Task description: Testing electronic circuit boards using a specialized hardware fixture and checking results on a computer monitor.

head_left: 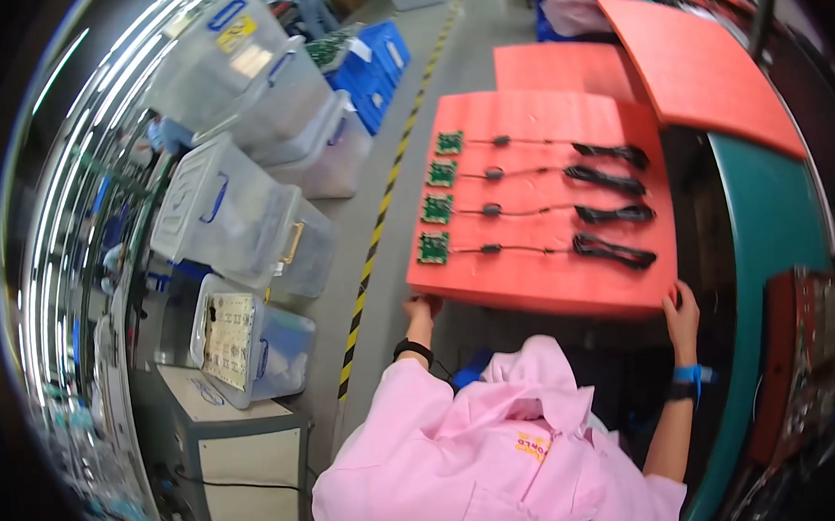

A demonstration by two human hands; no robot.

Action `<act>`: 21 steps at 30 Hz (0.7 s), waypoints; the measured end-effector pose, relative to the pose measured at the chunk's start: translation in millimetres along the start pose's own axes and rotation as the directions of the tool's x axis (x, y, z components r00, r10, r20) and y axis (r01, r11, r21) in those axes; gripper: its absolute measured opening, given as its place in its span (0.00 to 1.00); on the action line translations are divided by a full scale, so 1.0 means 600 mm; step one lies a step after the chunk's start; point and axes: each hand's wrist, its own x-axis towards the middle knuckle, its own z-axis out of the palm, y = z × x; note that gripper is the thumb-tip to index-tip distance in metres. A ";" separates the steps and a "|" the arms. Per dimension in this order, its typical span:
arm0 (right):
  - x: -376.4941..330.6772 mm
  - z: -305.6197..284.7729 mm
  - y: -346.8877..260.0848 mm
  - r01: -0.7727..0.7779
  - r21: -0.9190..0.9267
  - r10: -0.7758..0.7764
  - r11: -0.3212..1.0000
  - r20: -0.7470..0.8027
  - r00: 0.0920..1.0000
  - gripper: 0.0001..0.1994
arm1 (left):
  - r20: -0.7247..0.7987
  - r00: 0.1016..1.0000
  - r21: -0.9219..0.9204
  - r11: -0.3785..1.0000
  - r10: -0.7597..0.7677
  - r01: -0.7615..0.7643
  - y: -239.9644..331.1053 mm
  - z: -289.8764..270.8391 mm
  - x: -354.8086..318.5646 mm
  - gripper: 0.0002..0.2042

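Observation:
A thick red foam slab (531, 288) lies in front of me, perhaps several sheets deep. My left hand (422, 305) grips its near left corner, fingers partly hidden under the edge. At the near right corner my right hand (683, 312) holds the foam, thumb on the side. Several green circuit boards (437, 207) sit in a column along the left of the slab. From each board a thin black cable (522, 211) runs right, through a small dark lump, to a bundled black coil (613, 214).
Clear lidded plastic bins (234, 213) stand stacked on the left, with blue crates (372, 72) farther back. A yellow-black floor stripe (371, 262) runs beside them. On the right is a green bench edge (760, 218), with another foam sheet (698, 71) over its far part. Someone in pink (579, 2) is beyond.

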 end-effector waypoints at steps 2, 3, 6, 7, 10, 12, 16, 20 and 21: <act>-0.005 -0.019 -0.009 -0.061 0.029 0.059 0.998 0.045 0.997 0.17 | -0.079 0.987 0.281 0.953 0.143 -0.115 0.021 0.000 -0.027 0.08; -0.003 -0.022 -0.012 -0.091 0.042 0.088 0.995 0.066 0.994 0.17 | -0.077 0.985 0.269 0.954 0.157 -0.131 0.026 -0.006 -0.030 0.09; -0.010 -0.036 -0.019 -0.070 0.002 0.070 0.998 0.041 0.997 0.17 | -0.055 0.985 0.253 0.956 0.165 -0.146 0.018 -0.017 -0.034 0.10; -0.010 -0.041 -0.019 -0.072 -0.020 0.073 0.997 0.025 0.997 0.17 | -0.029 0.991 0.210 0.970 0.129 -0.120 0.020 -0.022 -0.027 0.10; -0.016 -0.048 -0.010 -0.108 0.022 0.107 0.994 0.028 0.994 0.17 | 0.036 0.997 0.122 0.990 0.061 -0.065 0.033 -0.031 0.002 0.11; -0.016 -0.050 -0.009 -0.127 0.042 0.125 0.991 0.031 0.992 0.17 | 0.061 0.996 0.013 0.997 0.070 -0.071 0.042 -0.031 0.017 0.10; -0.031 -0.054 -0.019 -0.141 0.047 0.139 0.989 0.056 0.989 0.16 | 0.095 0.995 -0.029 1.000 0.011 -0.009 0.051 -0.041 0.024 0.09; -0.046 -0.077 -0.040 -0.144 0.055 0.143 0.988 0.020 0.990 0.16 | -0.039 0.995 0.201 0.976 0.096 -0.086 0.052 -0.040 0.043 0.10; -0.055 -0.093 -0.046 -0.136 0.037 0.137 0.990 -0.035 0.990 0.16 | -0.068 0.986 0.344 0.931 0.152 -0.120 0.040 -0.016 0.041 0.10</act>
